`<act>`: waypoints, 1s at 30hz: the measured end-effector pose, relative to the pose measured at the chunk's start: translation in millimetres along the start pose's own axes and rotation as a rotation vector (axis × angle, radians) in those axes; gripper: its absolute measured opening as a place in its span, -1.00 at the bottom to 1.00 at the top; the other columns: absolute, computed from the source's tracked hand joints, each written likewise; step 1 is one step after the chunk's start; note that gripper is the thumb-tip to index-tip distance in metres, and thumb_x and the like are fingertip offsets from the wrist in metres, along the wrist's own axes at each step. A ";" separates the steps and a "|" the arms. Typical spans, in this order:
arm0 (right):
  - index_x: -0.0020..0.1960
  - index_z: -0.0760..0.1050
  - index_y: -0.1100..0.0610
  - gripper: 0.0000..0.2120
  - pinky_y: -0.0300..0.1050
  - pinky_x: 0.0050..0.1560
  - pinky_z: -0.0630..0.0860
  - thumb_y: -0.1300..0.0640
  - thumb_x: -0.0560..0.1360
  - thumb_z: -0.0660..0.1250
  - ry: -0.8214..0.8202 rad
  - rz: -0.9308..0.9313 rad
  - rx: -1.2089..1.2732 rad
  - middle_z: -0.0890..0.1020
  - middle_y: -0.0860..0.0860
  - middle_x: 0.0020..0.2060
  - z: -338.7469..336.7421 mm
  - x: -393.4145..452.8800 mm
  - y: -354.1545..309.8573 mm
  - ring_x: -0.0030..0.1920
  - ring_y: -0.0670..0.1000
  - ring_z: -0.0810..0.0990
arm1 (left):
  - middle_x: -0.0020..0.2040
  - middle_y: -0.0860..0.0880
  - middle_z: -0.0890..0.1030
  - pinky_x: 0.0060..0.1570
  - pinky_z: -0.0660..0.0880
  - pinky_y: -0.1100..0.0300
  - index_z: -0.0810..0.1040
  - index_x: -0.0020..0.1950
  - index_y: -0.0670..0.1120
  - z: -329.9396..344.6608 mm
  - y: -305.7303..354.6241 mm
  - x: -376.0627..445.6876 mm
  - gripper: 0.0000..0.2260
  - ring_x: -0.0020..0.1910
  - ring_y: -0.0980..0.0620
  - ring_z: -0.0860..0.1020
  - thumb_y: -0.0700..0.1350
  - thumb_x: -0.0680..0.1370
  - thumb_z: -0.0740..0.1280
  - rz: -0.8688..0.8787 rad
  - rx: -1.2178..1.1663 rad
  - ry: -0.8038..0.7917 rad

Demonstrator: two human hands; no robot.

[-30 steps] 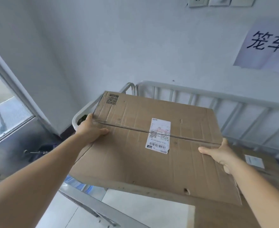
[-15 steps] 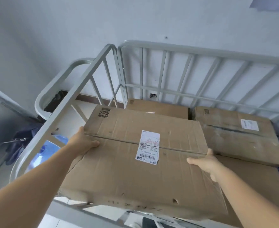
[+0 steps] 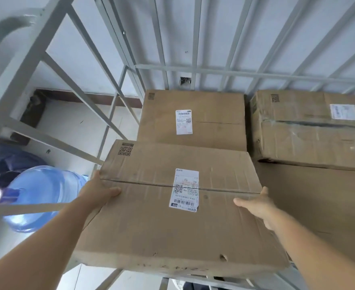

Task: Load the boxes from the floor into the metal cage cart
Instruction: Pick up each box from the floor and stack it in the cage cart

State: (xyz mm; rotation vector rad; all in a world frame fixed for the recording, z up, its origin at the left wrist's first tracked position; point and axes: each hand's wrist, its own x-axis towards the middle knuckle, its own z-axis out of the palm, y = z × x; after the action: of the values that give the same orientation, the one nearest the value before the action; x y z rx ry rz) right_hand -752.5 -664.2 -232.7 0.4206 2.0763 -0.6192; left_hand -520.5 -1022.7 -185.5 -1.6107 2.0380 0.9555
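Cardboard box (image 3: 147,225), flat and wide, sits between the person's two hands inside the metal cage cart (image 3: 114,116). The left hand (image 3: 98,192) clamps the box's left edge, its thumb lying across the top face along the taped seam while the other fingers wrap out of sight under the side. The right hand (image 3: 260,204) grips the right edge the same way, thumb stretched onto the top by the end of the seam and the remaining fingers hidden beyond the edge. A white shipping label (image 3: 184,190) with barcodes straddles the seam near the middle of the top face, and a printed square code marks the far left corner. The near edge of the box juts toward the camera over a grey bar of the cart, and whether its underside rests on anything cannot be told. Just beyond its far edge lies a second box (image 3: 212,122) with its own white label, close to the barred back wall. To the right of that one a taller box (image 3: 306,137) with a torn tape strip rests on a broad carton (image 3: 318,206) that lies just beside the held box's right edge. Outside the cart's left side bars, a blue water jug (image 3: 38,195) lies on the pale floor near the wall.
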 end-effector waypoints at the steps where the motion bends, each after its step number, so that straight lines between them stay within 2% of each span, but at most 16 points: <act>1: 0.59 -0.28 0.04 0.20 0.12 0.45 0.20 -0.03 0.34 0.58 -0.003 0.013 0.003 0.03 0.07 0.58 2.6 7.9 0.7 0.53 0.17 0.14 | 0.09 -0.04 0.54 0.02 0.43 0.09 0.27 0.41 -0.06 4.9 1.8 8.3 -0.35 0.02 -0.11 0.51 -0.07 0.42 0.50 0.002 0.006 -0.003; 3: 0.58 -0.30 0.04 0.21 0.13 0.44 0.20 -0.04 0.34 0.58 -0.013 0.042 0.004 0.02 0.07 0.58 7.7 21.5 3.5 0.53 0.17 0.15 | 0.04 -0.03 0.52 -0.05 0.38 0.13 0.28 0.40 -0.07 14.6 4.8 21.7 -0.38 -0.03 -0.08 0.48 -0.08 0.43 0.49 0.002 0.021 -0.009; 6: 0.59 -0.28 0.06 0.21 0.13 0.44 0.20 -0.01 0.33 0.59 0.009 0.046 0.022 0.02 0.08 0.58 16.5 42.4 11.7 0.53 0.17 0.16 | 0.06 -0.05 0.50 -0.01 0.42 0.08 0.25 0.42 -0.11 30.2 4.1 41.6 -0.33 -0.01 -0.09 0.47 -0.07 0.41 0.51 -0.026 0.046 -0.020; 10: 0.60 -0.18 0.12 0.13 0.12 0.43 0.20 0.09 0.35 0.58 0.069 0.028 0.058 0.01 0.11 0.58 27.1 62.7 17.7 0.53 0.17 0.15 | 0.08 -0.11 0.54 0.01 0.46 0.02 0.36 0.28 -0.15 53.0 -4.6 63.1 -0.42 0.02 -0.14 0.49 -0.06 0.37 0.55 -0.078 0.057 -0.037; 15: 0.59 -0.14 0.13 0.11 0.12 0.41 0.23 0.11 0.35 0.58 0.102 0.052 0.067 0.04 0.11 0.56 45.0 84.6 32.9 0.51 0.18 0.19 | 0.06 -0.09 0.50 0.04 0.43 0.03 0.36 0.31 -0.16 87.0 -25.2 79.8 -0.40 0.02 -0.13 0.46 -0.14 0.37 0.55 -0.091 0.033 -0.012; 18: 0.59 -0.15 0.13 0.09 0.08 0.42 0.21 0.14 0.37 0.57 0.108 0.066 0.078 0.07 0.11 0.56 57.0 96.1 43.5 0.51 0.16 0.19 | 0.10 -0.14 0.51 0.01 0.40 0.03 0.35 0.29 -0.17 104.3 -35.6 88.2 -0.42 0.00 -0.12 0.44 -0.17 0.37 0.55 -0.096 0.014 0.002; 23: 0.59 -0.17 0.09 0.13 0.07 0.38 0.28 0.13 0.34 0.58 0.119 0.090 0.052 0.13 0.10 0.55 74.5 113.3 54.3 0.48 0.16 0.26 | 0.15 -0.18 0.54 0.07 0.45 -0.06 0.34 0.28 -0.17 130.8 -50.4 100.3 -0.41 0.11 -0.23 0.51 -0.10 0.37 0.55 -0.098 0.039 0.015; 26: 0.59 -0.17 0.07 0.11 0.12 0.35 0.33 0.12 0.36 0.57 0.126 0.101 0.031 0.15 0.10 0.54 80.0 122.6 59.0 0.44 0.19 0.30 | 0.17 -0.18 0.54 0.11 0.44 -0.07 0.34 0.29 -0.18 142.4 -53.8 107.7 -0.39 0.14 -0.23 0.51 -0.08 0.37 0.55 -0.091 0.049 0.014; 30: 0.59 -0.17 0.11 0.08 0.06 0.32 0.35 0.11 0.39 0.54 0.154 0.080 -0.030 0.17 0.15 0.52 86.6 132.8 59.5 0.43 0.20 0.32 | 0.20 -0.15 0.56 0.16 0.45 -0.11 0.33 0.28 -0.15 154.9 -61.7 119.4 -0.38 0.16 -0.21 0.51 -0.07 0.35 0.55 -0.078 0.061 -0.001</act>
State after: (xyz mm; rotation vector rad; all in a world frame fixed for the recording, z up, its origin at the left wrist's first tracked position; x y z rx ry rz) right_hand -735.2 -657.3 -401.0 0.5456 2.2001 -0.5217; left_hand -513.3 -1004.6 -389.6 -1.6450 1.9686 0.8578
